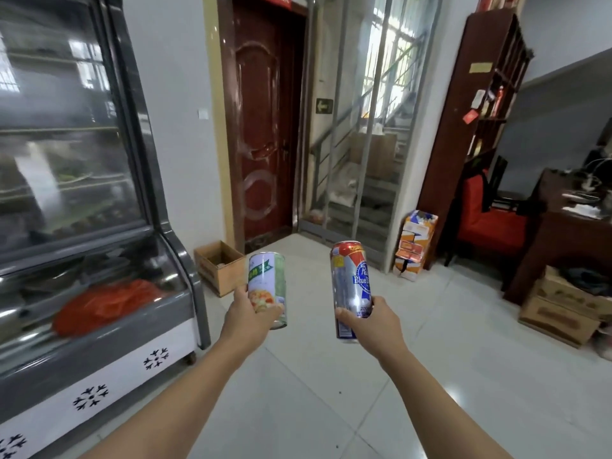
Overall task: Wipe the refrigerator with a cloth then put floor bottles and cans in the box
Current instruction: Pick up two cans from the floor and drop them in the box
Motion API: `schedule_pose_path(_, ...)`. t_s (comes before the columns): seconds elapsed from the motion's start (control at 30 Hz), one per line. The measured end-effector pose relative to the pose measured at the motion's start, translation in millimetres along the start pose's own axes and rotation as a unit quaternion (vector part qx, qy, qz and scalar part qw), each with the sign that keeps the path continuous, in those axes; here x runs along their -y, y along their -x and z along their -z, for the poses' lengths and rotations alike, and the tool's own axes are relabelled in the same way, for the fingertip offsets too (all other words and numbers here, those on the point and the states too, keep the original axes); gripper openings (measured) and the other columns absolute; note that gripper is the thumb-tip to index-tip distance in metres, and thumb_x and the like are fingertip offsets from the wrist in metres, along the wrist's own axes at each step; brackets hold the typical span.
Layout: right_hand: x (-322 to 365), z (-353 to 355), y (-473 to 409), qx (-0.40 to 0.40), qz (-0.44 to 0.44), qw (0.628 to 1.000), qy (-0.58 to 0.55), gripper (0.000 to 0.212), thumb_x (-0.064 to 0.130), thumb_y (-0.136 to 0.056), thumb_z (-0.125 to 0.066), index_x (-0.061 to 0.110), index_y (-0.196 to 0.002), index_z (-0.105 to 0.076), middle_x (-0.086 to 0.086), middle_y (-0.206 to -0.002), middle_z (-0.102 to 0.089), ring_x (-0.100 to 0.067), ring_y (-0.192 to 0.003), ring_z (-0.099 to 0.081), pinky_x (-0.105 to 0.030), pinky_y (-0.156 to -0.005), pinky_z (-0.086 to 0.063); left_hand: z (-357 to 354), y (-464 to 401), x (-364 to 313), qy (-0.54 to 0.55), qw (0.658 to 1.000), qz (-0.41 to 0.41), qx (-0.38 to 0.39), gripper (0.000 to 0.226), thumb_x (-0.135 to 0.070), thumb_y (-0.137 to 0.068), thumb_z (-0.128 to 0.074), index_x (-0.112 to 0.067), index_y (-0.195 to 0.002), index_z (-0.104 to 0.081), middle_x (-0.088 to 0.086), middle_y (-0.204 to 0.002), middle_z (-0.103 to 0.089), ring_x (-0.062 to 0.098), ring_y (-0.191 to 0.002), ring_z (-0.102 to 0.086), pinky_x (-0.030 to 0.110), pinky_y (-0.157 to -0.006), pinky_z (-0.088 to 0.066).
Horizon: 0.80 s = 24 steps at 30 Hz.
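Note:
My left hand [246,318] grips a green and white can [267,286] upright, held out over the tiled floor. A tall silver, red and blue beer can [351,283] stands upright in my right hand [372,327], level with the other can. An open cardboard box [220,268] sits on the floor beyond my left hand, against the wall beside the glass-fronted refrigerator [82,200] on the left. Both cans are held apart from the box, nearer to me.
A dark red door [265,127] stands behind the box. Stacked orange cartons [415,245] lean by a brown shelf [477,120]. On the right are a red chair [490,223], a dark desk [563,233] and cardboard boxes [563,313]. White floor tiles [314,392] stretch ahead.

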State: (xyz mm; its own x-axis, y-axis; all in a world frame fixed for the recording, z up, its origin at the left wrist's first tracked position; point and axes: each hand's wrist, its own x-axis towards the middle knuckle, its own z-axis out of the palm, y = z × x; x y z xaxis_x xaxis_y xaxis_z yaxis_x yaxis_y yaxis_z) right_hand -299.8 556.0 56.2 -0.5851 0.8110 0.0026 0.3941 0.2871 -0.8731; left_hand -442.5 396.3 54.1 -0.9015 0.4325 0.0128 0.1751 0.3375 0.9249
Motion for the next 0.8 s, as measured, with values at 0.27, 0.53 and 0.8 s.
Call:
schedule_pose_path(0.27, 9.5, -8.3, -163.4, 0.035, 0.023, 0.999, -0.002, 0.062, 0.041, -0.075, -0.074, 0.014, -0.122, -0.045, 0.001, -0.104, -0.058, -0.006, -0.077, -0.058, -0.013, -0.051, -0.042, -64.3, -136.1, -21.5, 0.0, 0.999, 0.021, -0.029, 0.067, -0.035, -0.074, -0.07, -0.018, -0.129, -0.035, 0.003, -0.115, -0.056, 0.023, -0.098, -0.056, 0.031, -0.08, -0.046)
schedule_pose_path(0.53, 24.6, -32.9, -346.0, 0.047, 0.046, 0.998, 0.024, 0.062, 0.043, -0.075, -0.074, 0.016, -0.123, -0.044, 0.002, -0.105, -0.057, -0.012, -0.085, -0.06, -0.014, -0.055, -0.044, -139.2, -318.3, -38.2, 0.005, 0.999, 0.006, -0.052, 0.061, -0.032, -0.073, -0.072, -0.012, -0.12, -0.041, 0.005, -0.113, -0.055, 0.022, -0.094, -0.055, 0.031, -0.077, -0.045)
schedule_pose_path(0.8, 25.2, -33.9, -526.1, 0.047, 0.027, 0.998, 0.041, 0.062, 0.047, -0.076, -0.071, 0.015, -0.123, -0.044, 0.004, -0.104, -0.055, -0.01, -0.085, -0.059, -0.014, -0.055, -0.044, -210.6, -476.9, -76.3, -0.032, 0.997, 0.023, -0.07, 0.065, -0.038, -0.073, -0.072, -0.015, -0.123, -0.037, 0.005, -0.109, -0.057, 0.021, -0.088, -0.054, 0.028, -0.066, -0.039)
